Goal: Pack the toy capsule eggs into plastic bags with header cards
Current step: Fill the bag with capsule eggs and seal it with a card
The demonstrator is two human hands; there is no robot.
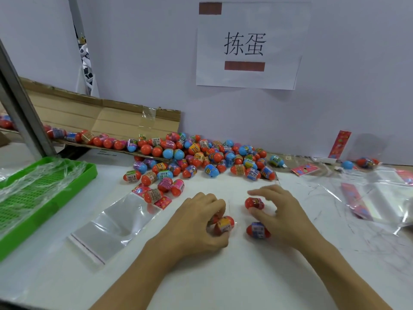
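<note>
Two hands sorting capsule eggs on a white table (223, 283), beside an open plastic bag.

The left hand (196, 222) curls its fingers round an orange egg (224, 224) near the middle of the table; the right hand (277, 211) pinches a red egg (254, 203) between thumb and forefinger, with a blue-labelled egg (258, 230) lying just nearer. A clear bag with its header card (143, 190) lies left of the hands. The egg pile (201, 157) spreads along the far edge, spilling from a cardboard box (107, 117). A green tray (44, 193) sits far left.
</note>
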